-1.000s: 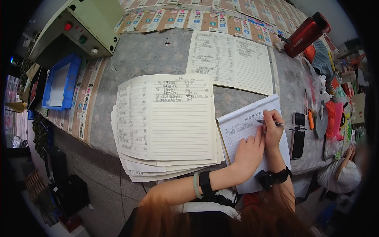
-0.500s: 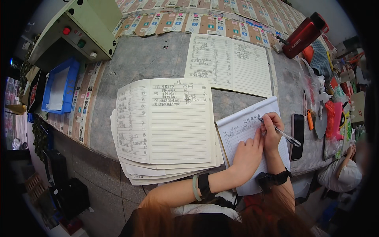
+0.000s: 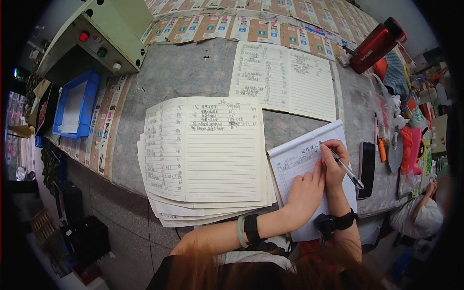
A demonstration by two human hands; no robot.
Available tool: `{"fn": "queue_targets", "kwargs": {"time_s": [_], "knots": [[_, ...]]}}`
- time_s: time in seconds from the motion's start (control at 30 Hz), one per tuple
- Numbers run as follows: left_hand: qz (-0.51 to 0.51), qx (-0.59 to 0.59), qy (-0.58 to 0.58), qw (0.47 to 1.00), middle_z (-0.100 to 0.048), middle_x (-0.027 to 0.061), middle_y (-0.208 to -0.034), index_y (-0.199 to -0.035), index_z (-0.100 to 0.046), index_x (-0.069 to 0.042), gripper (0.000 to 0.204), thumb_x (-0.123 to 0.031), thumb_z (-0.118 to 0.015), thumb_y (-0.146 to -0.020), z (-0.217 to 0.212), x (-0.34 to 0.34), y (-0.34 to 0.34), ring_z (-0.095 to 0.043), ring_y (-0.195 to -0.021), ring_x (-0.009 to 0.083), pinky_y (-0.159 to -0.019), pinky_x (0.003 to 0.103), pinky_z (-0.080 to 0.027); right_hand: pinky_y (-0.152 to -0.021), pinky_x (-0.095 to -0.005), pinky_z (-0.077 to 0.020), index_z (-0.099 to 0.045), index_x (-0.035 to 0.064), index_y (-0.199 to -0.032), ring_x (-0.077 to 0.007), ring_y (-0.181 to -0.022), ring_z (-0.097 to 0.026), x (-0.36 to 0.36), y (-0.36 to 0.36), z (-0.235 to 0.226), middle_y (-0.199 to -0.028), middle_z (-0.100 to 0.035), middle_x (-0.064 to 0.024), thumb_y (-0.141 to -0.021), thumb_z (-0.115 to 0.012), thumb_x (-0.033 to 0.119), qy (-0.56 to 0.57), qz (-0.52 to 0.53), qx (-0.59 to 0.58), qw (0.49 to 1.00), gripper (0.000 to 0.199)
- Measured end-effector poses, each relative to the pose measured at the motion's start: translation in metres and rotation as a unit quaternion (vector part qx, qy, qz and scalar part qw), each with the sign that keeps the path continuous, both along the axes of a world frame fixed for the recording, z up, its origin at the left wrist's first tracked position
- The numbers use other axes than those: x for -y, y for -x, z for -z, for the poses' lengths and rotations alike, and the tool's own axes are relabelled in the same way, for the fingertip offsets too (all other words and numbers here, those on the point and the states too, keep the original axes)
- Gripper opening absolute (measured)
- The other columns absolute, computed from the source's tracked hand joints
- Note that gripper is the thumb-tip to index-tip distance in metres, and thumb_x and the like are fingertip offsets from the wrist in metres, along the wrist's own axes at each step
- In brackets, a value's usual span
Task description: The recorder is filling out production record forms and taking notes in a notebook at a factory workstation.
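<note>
My right hand (image 3: 334, 166) grips a clear-barrelled pen (image 3: 352, 176), its tip over the heading of a printed form pad (image 3: 282, 180). The pen slants down to the right, and I cannot tell whether its tip touches the paper. Flat on the same pad, my left hand (image 3: 305, 190) has its fingers stretched toward the right hand and holds nothing. The pad has ruled rows, a few handwritten entries near the top and a folded-back upper edge. Left of it lies an open lined notebook (image 3: 222, 166) with handwriting, on a stack of papers.
Farther back lies another open notebook (image 3: 311, 99). A black phone (image 3: 367, 169) and an orange marker (image 3: 382, 150) are right of the pad. Beyond stand a red bottle (image 3: 377, 46) and clutter. At left are a blue tray (image 3: 88, 104) and a metal control box (image 3: 113, 36). Someone sits far right.
The pen has tilted more steeply, its rear end swinging toward me, while its tip stays near the form's heading. My left hand rests as before. The whole view has shifted slightly.
</note>
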State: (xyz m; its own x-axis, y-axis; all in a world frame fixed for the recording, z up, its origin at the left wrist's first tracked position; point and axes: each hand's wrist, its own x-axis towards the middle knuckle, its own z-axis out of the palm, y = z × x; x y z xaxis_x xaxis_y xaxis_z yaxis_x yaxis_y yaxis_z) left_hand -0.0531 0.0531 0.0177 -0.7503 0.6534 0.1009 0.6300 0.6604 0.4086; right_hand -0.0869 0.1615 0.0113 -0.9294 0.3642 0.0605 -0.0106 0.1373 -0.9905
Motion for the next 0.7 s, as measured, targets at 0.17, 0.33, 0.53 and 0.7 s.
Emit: {"fn": "queue_targets", "kwargs": {"time_s": [0.17,0.33,0.53,0.7], "knots": [[-0.004,0.006,-0.013,1.0,-0.04,0.0179,-0.121,-0.097,-0.054,0.001,0.033,-0.013,-0.05,-0.067,0.0006,0.0007,-0.0006,-0.049,-0.076,0.0174,-0.061,0.027,-0.04,-0.048,-0.0152,-0.0296,-0.049,0.0024,-0.071,-0.0009,-0.055,-0.038,0.002,0.0012,0.0015,-0.063,-0.048,0.0026,-0.073,-0.06,0.002,0.009,0.008,-0.008,1.0,0.011],[0.009,-0.01,0.002,1.0,-0.041,0.0187,-0.12,-0.097,-0.054,0.002,0.033,-0.012,-0.05,-0.067,-0.0019,0.0016,0.0001,-0.048,-0.075,0.0177,-0.061,0.027,-0.039,-0.044,-0.0158,-0.0261,-0.045,0.0044,-0.063,-0.0005,-0.05,-0.036,-0.0016,-0.0007,0.0037,-0.056,-0.045,0.0043,-0.074,-0.06,0.003,-0.013,0.016,0.006,1.0,0.018],[0.007,-0.02,0.008,1.0,-0.041,0.0192,-0.12,-0.096,-0.054,0.002,0.033,-0.012,-0.05,-0.066,-0.0013,0.0034,0.0003,-0.047,-0.074,0.0171,-0.06,0.026,-0.039,-0.041,-0.0162,-0.0245,-0.044,0.0047,-0.06,-0.0001,-0.047,-0.033,0.0032,0.0011,0.0023,-0.053,-0.043,0.005,-0.074,-0.06,0.003,-0.02,0.014,0.003,1.0,0.022],[0.007,-0.017,0.004,1.0,-0.041,0.0187,-0.12,-0.096,-0.054,0.001,0.033,-0.012,-0.051,-0.066,-0.0022,0.002,0.0002,-0.047,-0.074,0.0166,-0.06,0.026,-0.038,-0.042,-0.0162,-0.024,-0.045,0.0044,-0.061,0.0001,-0.047,-0.033,0.0008,0.0007,0.003,-0.053,-0.043,0.0051,-0.074,-0.06,0.004,-0.027,0.009,0.001,1.0,0.021]]}}
